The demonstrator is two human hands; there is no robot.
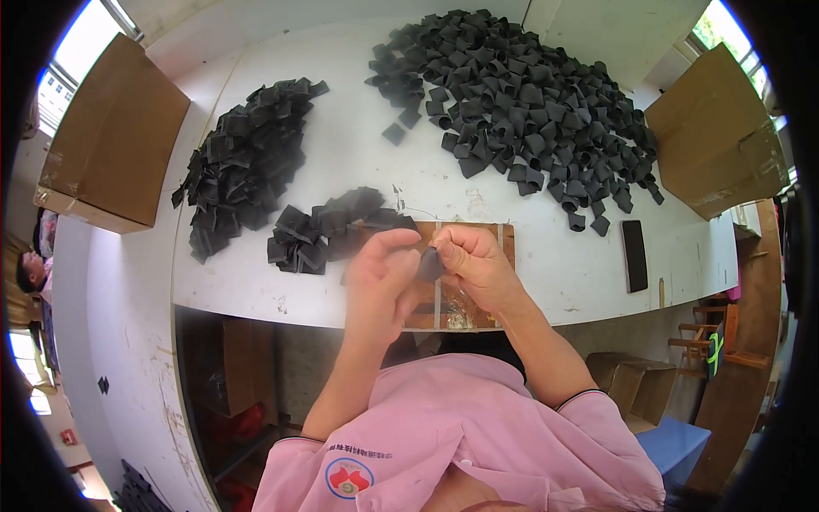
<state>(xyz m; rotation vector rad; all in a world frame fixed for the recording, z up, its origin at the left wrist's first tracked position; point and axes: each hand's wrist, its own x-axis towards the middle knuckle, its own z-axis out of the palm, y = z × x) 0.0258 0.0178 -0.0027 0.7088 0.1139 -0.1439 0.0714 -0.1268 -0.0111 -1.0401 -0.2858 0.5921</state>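
Note:
In front of my chest, my right hand (479, 266) pinches a small black fabric-like piece (430, 265) between thumb and fingers. My left hand (380, 280) is right beside that piece, its forefinger raised; motion smears it, so its grip cannot be made out. Both hands are above a brown board (508, 249) with strips of tape at the table's near edge. Just left of the board lies a small cluster of flat black pieces (299, 243). A larger pile of flat black pieces (247, 166) spreads farther left. At the back right is a big heap of opened, tube-like black pieces (537, 102).
Cardboard boxes stand at the left (115, 136) and right (717, 132) of the white table (341, 154). A dark phone (634, 256) lies near the front right edge. Below right are an open carton (636, 384) and a blue stool (678, 452). Another person (34, 271) is at far left.

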